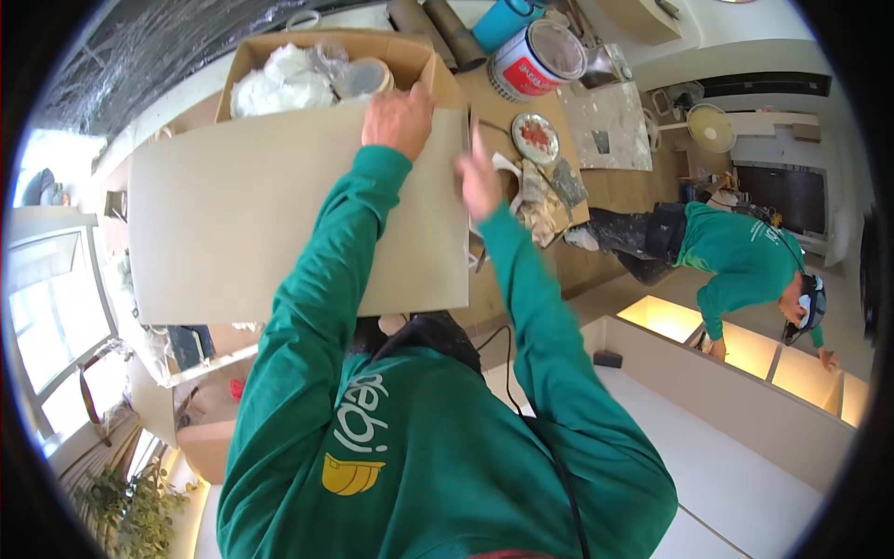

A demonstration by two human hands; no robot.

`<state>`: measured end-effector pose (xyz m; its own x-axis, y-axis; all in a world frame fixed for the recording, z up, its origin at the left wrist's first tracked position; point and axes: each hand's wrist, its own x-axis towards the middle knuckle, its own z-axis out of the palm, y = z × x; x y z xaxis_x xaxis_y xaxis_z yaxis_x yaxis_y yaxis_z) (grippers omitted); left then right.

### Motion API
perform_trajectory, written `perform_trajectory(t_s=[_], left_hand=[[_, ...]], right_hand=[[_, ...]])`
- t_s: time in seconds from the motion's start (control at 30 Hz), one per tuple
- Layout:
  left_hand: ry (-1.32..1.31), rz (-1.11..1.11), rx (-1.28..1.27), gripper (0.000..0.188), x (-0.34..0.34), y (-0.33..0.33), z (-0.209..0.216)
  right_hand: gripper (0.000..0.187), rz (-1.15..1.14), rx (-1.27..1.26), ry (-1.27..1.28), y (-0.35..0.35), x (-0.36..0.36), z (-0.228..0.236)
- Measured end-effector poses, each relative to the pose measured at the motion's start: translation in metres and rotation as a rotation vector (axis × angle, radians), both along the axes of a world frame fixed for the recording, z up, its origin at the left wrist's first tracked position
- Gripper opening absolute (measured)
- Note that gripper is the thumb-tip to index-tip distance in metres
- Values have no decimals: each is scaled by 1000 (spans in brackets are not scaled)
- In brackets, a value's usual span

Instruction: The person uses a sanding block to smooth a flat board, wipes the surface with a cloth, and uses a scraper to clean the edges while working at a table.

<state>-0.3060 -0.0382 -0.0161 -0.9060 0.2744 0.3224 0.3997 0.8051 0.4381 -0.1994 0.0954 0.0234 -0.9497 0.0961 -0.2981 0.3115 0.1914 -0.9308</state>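
Note:
A large flat beige panel point(270, 224) spreads in front of me, its lower edge close to my body. My left hand point(399, 121) is closed over the panel's far edge, fingers curled down behind it. Along the panel's right edge is my right hand point(480, 182), slightly blurred, one finger stretched away from me and the thumb beside the edge. I see nothing held in it; its other fingers are partly hidden. Just beyond the panel, a cardboard box point(445, 86) holds crumpled white plastic point(284, 82) and a roll of tape point(369, 76).
Right of the panel are a paint can point(538, 63), a lid with red residue point(535, 139) and a crumpled rag point(538, 205). A co-worker point(745, 247) in green bends over lit shelf compartments point(750, 352) at right. A black cable point(510, 373) hangs down my front. Windows point(56, 298) stand at left.

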Motion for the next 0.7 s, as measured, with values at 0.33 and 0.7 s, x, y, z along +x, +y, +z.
perform_trajectory(t_s=[0.33,0.7], left_hand=[[12,-7,23,23,0,3,0],[9,-9,-94,25,-1,4,10]], right_hand=[[81,89,-95,36,12,47,-18],[85,167,-57,193,0,144,-17]])
